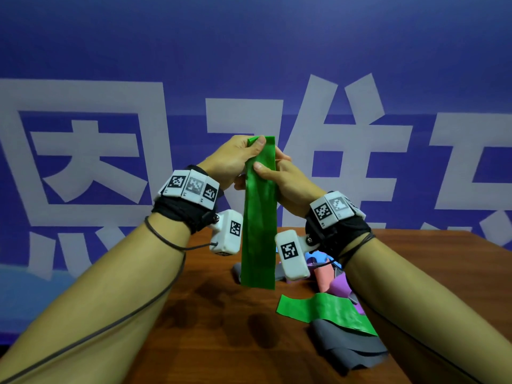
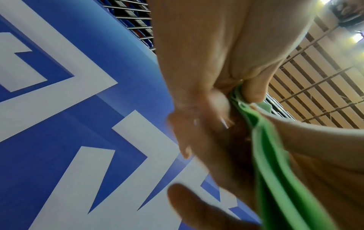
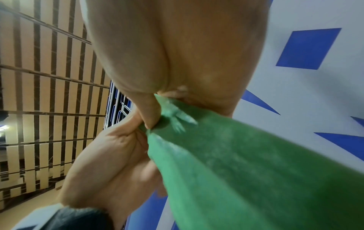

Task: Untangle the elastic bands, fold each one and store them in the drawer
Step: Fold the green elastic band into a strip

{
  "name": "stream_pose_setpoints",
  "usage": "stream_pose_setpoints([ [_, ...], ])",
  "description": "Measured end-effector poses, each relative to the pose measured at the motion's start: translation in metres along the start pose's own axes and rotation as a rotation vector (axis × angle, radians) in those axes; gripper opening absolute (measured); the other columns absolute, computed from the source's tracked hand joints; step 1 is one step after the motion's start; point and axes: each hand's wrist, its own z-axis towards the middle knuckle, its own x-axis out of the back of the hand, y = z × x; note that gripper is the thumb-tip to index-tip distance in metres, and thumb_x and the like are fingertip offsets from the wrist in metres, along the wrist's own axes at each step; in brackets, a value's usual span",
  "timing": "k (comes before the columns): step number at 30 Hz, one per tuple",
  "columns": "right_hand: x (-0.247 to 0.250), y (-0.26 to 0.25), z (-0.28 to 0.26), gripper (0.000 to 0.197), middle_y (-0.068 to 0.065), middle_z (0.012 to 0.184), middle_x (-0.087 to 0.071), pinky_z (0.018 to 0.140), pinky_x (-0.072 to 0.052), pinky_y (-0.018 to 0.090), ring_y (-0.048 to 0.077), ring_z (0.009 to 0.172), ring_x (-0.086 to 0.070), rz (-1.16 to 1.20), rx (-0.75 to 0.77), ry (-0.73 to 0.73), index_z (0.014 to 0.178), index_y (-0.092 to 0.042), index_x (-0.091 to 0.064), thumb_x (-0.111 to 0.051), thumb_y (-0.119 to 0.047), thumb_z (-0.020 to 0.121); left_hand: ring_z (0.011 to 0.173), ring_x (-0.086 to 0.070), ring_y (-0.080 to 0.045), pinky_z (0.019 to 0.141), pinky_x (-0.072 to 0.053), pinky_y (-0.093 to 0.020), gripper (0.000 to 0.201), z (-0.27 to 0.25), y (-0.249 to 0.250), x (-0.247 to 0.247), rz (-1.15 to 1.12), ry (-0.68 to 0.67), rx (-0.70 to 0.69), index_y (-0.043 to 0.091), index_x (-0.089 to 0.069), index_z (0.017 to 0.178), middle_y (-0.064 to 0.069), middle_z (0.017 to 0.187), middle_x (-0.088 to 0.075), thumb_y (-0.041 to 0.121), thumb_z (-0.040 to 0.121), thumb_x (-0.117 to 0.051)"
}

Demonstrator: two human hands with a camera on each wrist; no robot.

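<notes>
Green elastic band (image 1: 259, 217), held upright above the wooden table (image 1: 210, 314); left hand (image 1: 230, 159) pinched its top edge, right hand (image 1: 282, 181) gripped just below. Likely failure: the slick, doubled layers could slip from the pinch, dropping onto the tangled bands (image 1: 340, 322) near the table's right edge.

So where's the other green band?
In the head view, the second green band lies on the wooden table, right of centre, atop the grey band.

An indoor recording or demonstration space: a blue backdrop (image 1: 249, 51) printed with huge white characters fills 12 o'clock behind the wooden bench (image 1: 210, 314), under a slatted ceiling (image 3: 49, 93), with racked shelving (image 2: 133, 18).
</notes>
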Motion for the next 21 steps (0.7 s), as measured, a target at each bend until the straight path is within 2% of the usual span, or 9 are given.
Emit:
stream_pose_setpoints([
  [3, -0.002, 0.005, -0.004, 0.027, 0.024, 0.089, -0.065, 0.078, -0.058, 0.041, 0.036, 0.079, -0.068, 0.034, -0.053, -0.028, 0.113, 0.005, -0.052, -0.035, -0.015, 0.107, 0.09, -0.073, -0.016, 0.076, -0.055, -0.022, 0.045, 0.002, -0.005, -0.002, -0.048, 0.001, -0.038, -0.006, -0.062, 0.111, -0.011, 0.101, -0.075, 0.023, 0.109, -0.028],
  [5, -0.005, 0.009, -0.005, 0.026, 0.016, 0.076, -0.061, 0.071, -0.057, 0.037, 0.029, 0.068, -0.064, 0.071, -0.073, -0.002, 0.099, 0.0, -0.053, -0.035, -0.018, 0.107, 0.098, -0.072, -0.025, 0.083, -0.056, -0.03, 0.043, 0.004, -0.009, -0.003, -0.114, 0.01, -0.033, -0.004, -0.062, 0.11, -0.022, 0.109, -0.071, 0.024, 0.109, -0.029],
  [6, -0.006, 0.011, -0.006, 0.028, 0.013, 0.073, -0.058, 0.07, -0.056, 0.036, 0.027, 0.066, -0.061, 0.093, -0.083, 0.011, 0.094, -0.002, -0.053, -0.035, -0.02, 0.107, 0.091, -0.074, -0.024, 0.077, -0.057, -0.027, 0.043, 0.004, -0.009, -0.004, -0.147, 0.013, -0.024, -0.005, -0.062, 0.109, -0.024, 0.108, -0.071, 0.024, 0.109, -0.029],
  [8, -0.006, 0.015, -0.006, 0.032, 0.009, 0.068, -0.054, 0.07, -0.053, 0.035, 0.023, 0.062, -0.056, 0.099, -0.084, 0.025, 0.09, -0.004, -0.054, -0.035, -0.023, 0.107, 0.065, -0.073, -0.013, 0.052, -0.051, -0.016, 0.043, 0.002, -0.006, -0.009, -0.168, 0.027, 0.0, -0.006, -0.059, 0.109, -0.025, 0.103, -0.069, 0.023, 0.109, -0.028],
  [10, -0.008, 0.017, -0.005, 0.034, 0.001, 0.06, -0.049, 0.063, -0.049, 0.031, 0.016, 0.053, -0.048, 0.052, -0.062, 0.065, 0.085, -0.006, -0.053, -0.035, -0.022, 0.108, 0.06, -0.07, -0.012, 0.04, -0.044, -0.012, 0.041, 0.001, -0.005, -0.014, -0.177, 0.052, -0.001, -0.003, -0.058, 0.104, -0.025, 0.1, -0.069, 0.024, 0.109, -0.028],
  [13, -0.013, 0.022, -0.002, 0.028, -0.012, 0.051, -0.047, 0.055, -0.045, 0.027, 0.005, 0.045, -0.039, -0.025, -0.014, 0.17, 0.082, -0.011, -0.046, -0.036, -0.018, 0.107, 0.09, -0.073, -0.03, 0.044, -0.047, -0.014, 0.039, 0.003, -0.007, -0.018, -0.212, 0.105, -0.001, 0.003, -0.059, 0.093, -0.02, 0.086, -0.069, 0.023, 0.109, -0.029],
  [14, -0.014, 0.023, -0.002, 0.027, -0.013, 0.051, -0.048, 0.055, -0.046, 0.027, 0.004, 0.045, -0.04, -0.017, -0.004, 0.184, 0.083, -0.012, -0.046, -0.036, -0.017, 0.107, 0.092, -0.072, -0.032, 0.044, -0.048, -0.015, 0.039, 0.003, -0.007, -0.019, -0.207, 0.103, 0.003, 0.004, -0.058, 0.092, -0.018, 0.084, -0.069, 0.024, 0.109, -0.029],
  [18, -0.012, 0.022, -0.008, 0.03, 0.005, 0.065, -0.06, 0.062, -0.056, 0.031, 0.019, 0.057, -0.059, 0.096, 0.009, 0.075, 0.088, -0.003, -0.053, -0.035, -0.017, 0.107, 0.056, -0.07, -0.018, 0.031, -0.04, -0.019, 0.039, 0.003, -0.007, -0.018, -0.157, 0.09, 0.032, 0.005, -0.058, 0.094, -0.019, 0.091, -0.073, 0.029, 0.109, -0.031],
  [21, -0.011, 0.026, -0.013, 0.032, 0.011, 0.072, -0.066, 0.069, -0.057, 0.032, 0.023, 0.065, -0.065, 0.117, -0.028, -0.005, 0.094, -0.002, -0.057, -0.034, -0.019, 0.107, 0.068, -0.074, -0.021, 0.048, -0.052, -0.02, 0.039, 0.006, -0.009, -0.014, -0.244, 0.123, 0.022, 0.004, -0.058, 0.093, -0.02, 0.086, -0.072, 0.027, 0.109, -0.03],
])
